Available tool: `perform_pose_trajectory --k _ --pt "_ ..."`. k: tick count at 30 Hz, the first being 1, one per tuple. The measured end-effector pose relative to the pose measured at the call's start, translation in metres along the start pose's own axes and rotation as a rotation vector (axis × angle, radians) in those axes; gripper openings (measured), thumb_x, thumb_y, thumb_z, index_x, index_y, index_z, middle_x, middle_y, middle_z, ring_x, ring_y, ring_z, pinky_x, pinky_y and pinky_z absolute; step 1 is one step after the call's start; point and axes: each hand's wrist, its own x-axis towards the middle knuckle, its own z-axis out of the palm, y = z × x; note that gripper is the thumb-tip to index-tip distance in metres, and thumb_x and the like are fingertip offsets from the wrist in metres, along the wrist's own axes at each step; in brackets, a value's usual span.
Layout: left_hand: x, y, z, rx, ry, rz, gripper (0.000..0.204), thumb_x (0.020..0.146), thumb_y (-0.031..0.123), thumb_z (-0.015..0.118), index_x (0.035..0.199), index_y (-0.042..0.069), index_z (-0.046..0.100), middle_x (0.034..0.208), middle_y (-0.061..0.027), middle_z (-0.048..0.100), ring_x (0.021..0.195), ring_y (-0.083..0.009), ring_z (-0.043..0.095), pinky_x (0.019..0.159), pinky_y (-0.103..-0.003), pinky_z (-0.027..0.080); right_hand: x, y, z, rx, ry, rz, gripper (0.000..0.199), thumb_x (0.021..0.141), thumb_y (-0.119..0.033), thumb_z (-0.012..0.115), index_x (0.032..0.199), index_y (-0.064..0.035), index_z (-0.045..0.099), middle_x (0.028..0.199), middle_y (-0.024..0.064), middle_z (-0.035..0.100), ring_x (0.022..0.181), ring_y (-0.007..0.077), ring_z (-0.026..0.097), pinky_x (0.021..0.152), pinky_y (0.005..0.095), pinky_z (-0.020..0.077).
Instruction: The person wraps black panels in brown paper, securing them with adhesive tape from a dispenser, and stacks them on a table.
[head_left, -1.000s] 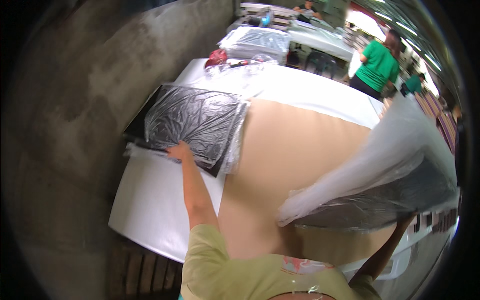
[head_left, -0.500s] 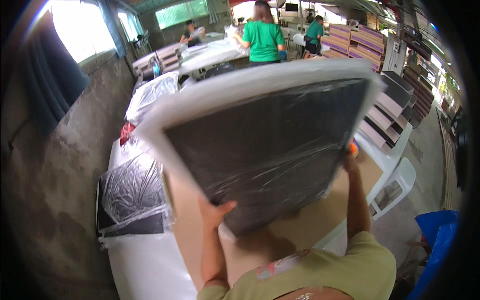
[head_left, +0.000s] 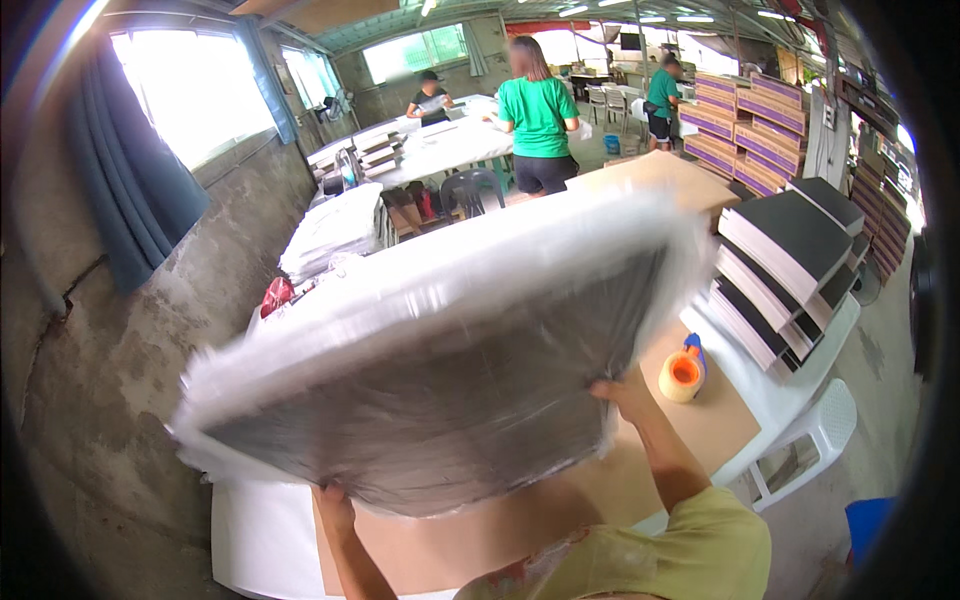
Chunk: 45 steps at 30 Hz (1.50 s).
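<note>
A wide, flat black panel with thick white edges (head_left: 470, 380), wrapped in clear plastic, hangs tilted over the table in front of me. My left hand (head_left: 336, 508) grips its near edge on the left. On the right, my right hand (head_left: 618, 396) clasps the near right edge, fingers partly hidden by the panel. Motion smears the panel's far side. Beneath it lies a brown cardboard sheet (head_left: 715, 432) on a white table (head_left: 262, 545). An orange-cored tape roll in a dispenser with blue (head_left: 682, 375) rests on the cardboard, right of my right hand.
Black-and-white panels (head_left: 785, 250) are stacked at the right, near a white plastic stool (head_left: 822, 432). Plastic-wrapped panels (head_left: 335, 235) are piled beyond the table's left end. A person in a green shirt (head_left: 538, 115) stands ahead. A concrete wall (head_left: 150, 340) runs along the left.
The wrapped panel has swung left and tilted flatter, both hands gripping it throughout. It now covers the wrapped panel on the table's left. The tape dispenser has come into fuller view.
</note>
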Motion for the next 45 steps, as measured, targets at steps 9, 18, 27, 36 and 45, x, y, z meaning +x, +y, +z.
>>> perform_pose_trajectory --k 9,18,27,36,45 --pt "-0.009 -0.024 -0.002 -0.059 0.125 0.001 0.132 0.048 0.095 0.026 0.142 0.003 0.013 0.144 -0.0145 0.023 0.132 -0.0326 0.020 0.108 -0.047 0.020 0.037 0.084 -0.041 -0.055 -0.102 -0.012 0.097 0.052 -0.024 0.083 0.131 0.0019 0.033 0.121 0.0113 0.049 0.114 0.0231 0.047 0.097 0.0361 0.0377" --pt "-0.029 -0.046 -0.001 0.230 -0.099 0.011 0.121 0.059 0.087 0.041 0.141 0.001 0.016 0.144 -0.0155 0.023 0.129 -0.0320 0.027 0.106 -0.046 0.023 0.009 0.073 -0.027 -0.147 -0.102 -0.067 0.102 0.048 -0.027 0.087 0.129 0.0029 0.033 0.122 0.0129 0.046 0.115 0.0253 0.045 0.097 0.0376 0.0364" --pt "-0.027 -0.106 -0.026 0.451 0.138 0.111 0.108 0.062 0.079 0.055 0.129 -0.002 0.032 0.127 -0.0119 0.040 0.116 -0.0256 0.040 0.098 -0.040 0.033 -0.005 0.067 -0.005 -0.082 0.034 -0.059 0.101 0.048 -0.022 0.085 0.130 0.0039 0.032 0.122 0.0161 0.047 0.115 0.0311 0.044 0.099 0.0388 0.0345" --pt "-0.038 -0.105 -0.027 0.451 0.069 0.123 0.097 0.076 0.076 0.038 0.129 -0.005 0.034 0.130 -0.0166 0.041 0.118 -0.0269 0.041 0.099 -0.041 0.032 0.011 0.109 -0.024 -0.172 0.116 0.089 0.081 0.059 -0.025 0.079 0.124 0.0027 0.040 0.119 0.0145 0.050 0.106 0.0289 0.050 0.090 0.0382 0.0411" --pt "-0.023 -0.114 -0.009 0.554 0.109 -0.197 0.072 0.078 0.045 0.062 0.119 -0.012 0.042 0.118 -0.0176 0.050 0.108 -0.0269 0.047 0.095 -0.036 0.034 0.005 0.049 0.024 -0.336 0.246 -0.089 0.074 0.055 -0.026 0.085 0.111 0.0088 0.051 0.100 0.0181 0.061 0.087 0.0261 0.061 0.079 0.0356 0.0471"
